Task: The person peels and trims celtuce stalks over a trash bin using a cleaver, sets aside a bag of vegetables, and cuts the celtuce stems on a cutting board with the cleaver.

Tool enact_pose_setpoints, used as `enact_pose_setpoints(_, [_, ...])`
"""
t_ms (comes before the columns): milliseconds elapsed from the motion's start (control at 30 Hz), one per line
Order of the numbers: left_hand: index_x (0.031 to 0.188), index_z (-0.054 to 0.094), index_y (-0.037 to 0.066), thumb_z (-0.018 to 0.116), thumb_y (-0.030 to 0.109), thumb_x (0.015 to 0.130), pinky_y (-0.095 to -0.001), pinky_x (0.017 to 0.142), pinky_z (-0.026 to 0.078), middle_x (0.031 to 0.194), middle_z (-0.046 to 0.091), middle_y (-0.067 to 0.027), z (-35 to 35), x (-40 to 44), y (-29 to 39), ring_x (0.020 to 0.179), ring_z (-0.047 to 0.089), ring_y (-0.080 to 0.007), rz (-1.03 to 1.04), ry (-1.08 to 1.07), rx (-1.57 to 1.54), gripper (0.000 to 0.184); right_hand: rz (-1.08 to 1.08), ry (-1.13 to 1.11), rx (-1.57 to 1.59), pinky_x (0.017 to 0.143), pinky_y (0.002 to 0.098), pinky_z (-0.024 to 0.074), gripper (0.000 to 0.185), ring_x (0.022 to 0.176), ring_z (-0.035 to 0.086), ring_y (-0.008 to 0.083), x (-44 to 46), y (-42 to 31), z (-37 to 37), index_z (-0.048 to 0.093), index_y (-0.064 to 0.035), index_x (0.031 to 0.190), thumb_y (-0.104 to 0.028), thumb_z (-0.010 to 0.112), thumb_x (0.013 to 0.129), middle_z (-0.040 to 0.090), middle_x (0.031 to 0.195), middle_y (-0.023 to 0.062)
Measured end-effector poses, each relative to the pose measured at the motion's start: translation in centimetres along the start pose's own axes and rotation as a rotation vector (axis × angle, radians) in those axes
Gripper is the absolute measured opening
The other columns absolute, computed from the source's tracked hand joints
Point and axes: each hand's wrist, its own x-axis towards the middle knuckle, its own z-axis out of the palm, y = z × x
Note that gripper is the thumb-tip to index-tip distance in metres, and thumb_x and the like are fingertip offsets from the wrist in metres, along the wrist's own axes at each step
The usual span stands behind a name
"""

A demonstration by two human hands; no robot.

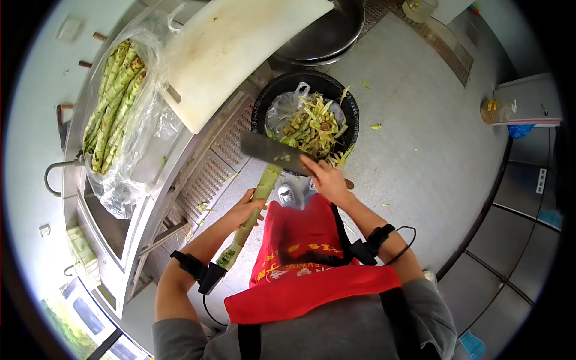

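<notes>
My left hand (246, 210) is wrapped round the middle of a long pale green stalk (247, 227), which slants up toward the bin. In my right hand (327, 180) is the handle of a cleaver (273, 152). The wide blade lies across the stalk's upper end, over the near-left rim of the black bin (354, 120). Leafy green and yellow trimmings (315, 126) and a clear plastic bag (281, 111) lie inside that bin.
Several more stalks (117, 102) rest in clear plastic at the metal sink counter on the left. A white cutting board (222, 54) overhangs the counter. Dark round pans (324, 30) stand behind the bin. Scraps (375, 126) lie on the grey floor (420, 150).
</notes>
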Motion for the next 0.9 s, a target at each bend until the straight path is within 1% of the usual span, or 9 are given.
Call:
enact_pose_setpoints(67, [0.127, 0.038, 0.010, 0.059, 0.028, 0.083, -0.0294, 0.048, 0.047, 0.082, 0.054, -0.0074, 0.8, -0.8, 1.0, 0.057, 0.054, -0.0153, -0.005, 0.040, 0.025, 0.052, 0.000, -0.062, -0.080, 0.052, 0.0415, 0.0494, 0.064, 0.057, 0.058, 0.0330, 0.3, -0.5, 1.2, 0.041, -0.0286, 0.136, -0.012, 0.061, 0.078, 0.050, 0.076, 0.0127])
enact_pose_setpoints(267, [0.122, 0.041, 0.008, 0.055, 0.030, 0.087, -0.0299, 0.045, 0.045, 0.079, 0.053, -0.0069, 2.3, -1.4, 1.3, 0.054, 0.051, -0.0145, 0.040, 0.049, -0.031, 0.044, -0.035, -0.069, -0.214, 0.047, 0.0396, 0.0480, 0.065, 0.052, 0.057, 0.0293, 0.0, -0.8, 2.6, 0.039, -0.0276, 0.137, -0.010, 0.056, 0.077, 0.049, 0.076, 0.0111])
enact_pose_setpoints(400, [0.121, 0.042, 0.009, 0.054, 0.033, 0.089, -0.0293, 0.046, 0.045, 0.079, 0.053, -0.0063, 2.8, -2.2, 1.5, 0.055, 0.051, -0.0141, 0.039, 0.020, -0.050, 0.043, -0.175, 0.005, -0.222, 0.046, 0.0376, 0.0488, 0.064, 0.051, 0.057, 0.0265, 0.1, 0.4, 2.7, 0.039, -0.0266, 0.137, -0.009, 0.053, 0.077, 0.048, 0.074, 0.0100])
enact_pose_setpoints(500, [0.124, 0.041, 0.008, 0.054, 0.033, 0.089, -0.0289, 0.047, 0.045, 0.079, 0.054, -0.0061, 3.0, -2.5, 1.9, 0.057, 0.052, -0.0138, -0.027, -0.007, -0.122, 0.045, -0.043, -0.058, -0.336, 0.046, 0.0364, 0.0491, 0.060, 0.051, 0.058, 0.0259, 0.9, 2.4, 2.0, 0.042, -0.0266, 0.135, -0.010, 0.052, 0.078, 0.048, 0.071, 0.0094])
enact_pose_setpoints(633, [0.124, 0.040, 0.008, 0.054, 0.033, 0.089, -0.0287, 0.047, 0.046, 0.079, 0.054, -0.0061, 2.8, -2.9, 2.2, 0.058, 0.052, -0.0137, -0.022, -0.027, -0.093, 0.046, -0.079, 0.014, -0.312, 0.047, 0.0360, 0.0493, 0.057, 0.052, 0.059, 0.0265, 0.7, -0.2, 0.7, 0.043, -0.0236, 0.134, -0.011, 0.053, 0.079, 0.049, 0.071, 0.0100])
enact_pose_setpoints(667, [0.125, 0.040, 0.008, 0.054, 0.033, 0.089, -0.0288, 0.047, 0.046, 0.078, 0.054, -0.0062, 2.6, -2.9, 2.3, 0.058, 0.052, -0.0137, -0.017, -0.016, -0.082, 0.046, -0.103, -0.063, -0.300, 0.050, 0.0369, 0.0506, 0.056, 0.057, 0.062, 0.0273, 0.3, -0.4, 0.8, 0.043, -0.0220, 0.133, -0.012, 0.053, 0.080, 0.053, 0.075, 0.0120])
enact_pose_setpoints(767, [0.125, 0.039, 0.009, 0.053, 0.033, 0.090, -0.0284, 0.047, 0.045, 0.078, 0.054, -0.0068, 2.3, -3.1, 1.8, 0.056, 0.052, -0.0142, 0.002, -0.018, -0.052, 0.045, -0.011, -0.151, -0.371, 0.054, 0.0389, 0.0517, 0.055, 0.062, 0.063, 0.0300, 0.6, 3.5, 1.8, 0.043, -0.0221, 0.134, -0.011, 0.053, 0.081, 0.058, 0.084, 0.0149])
enact_pose_setpoints(800, [0.125, 0.039, 0.009, 0.053, 0.033, 0.090, -0.0284, 0.046, 0.045, 0.078, 0.054, -0.0069, 2.0, -3.3, 1.2, 0.055, 0.052, -0.0143, 0.001, -0.039, -0.036, 0.045, 0.165, -0.155, -0.352, 0.057, 0.0421, 0.0522, 0.055, 0.064, 0.063, 0.0325, 1.0, 4.8, 1.9, 0.044, -0.0233, 0.133, -0.011, 0.054, 0.081, 0.061, 0.090, 0.0166])
enact_pose_setpoints(900, [0.126, 0.037, 0.010, 0.052, 0.033, 0.090, -0.0280, 0.046, 0.046, 0.079, 0.055, -0.0076, 1.3, -4.0, 0.9, 0.053, 0.053, -0.0145, 0.055, -0.087, 0.014, 0.045, 0.269, -0.057, -0.255, 0.055, 0.0430, 0.0515, 0.054, 0.066, 0.063, 0.0332, 0.6, 6.4, 0.0, 0.044, -0.0258, 0.133, -0.011, 0.055, 0.082, 0.060, 0.081, 0.0148])
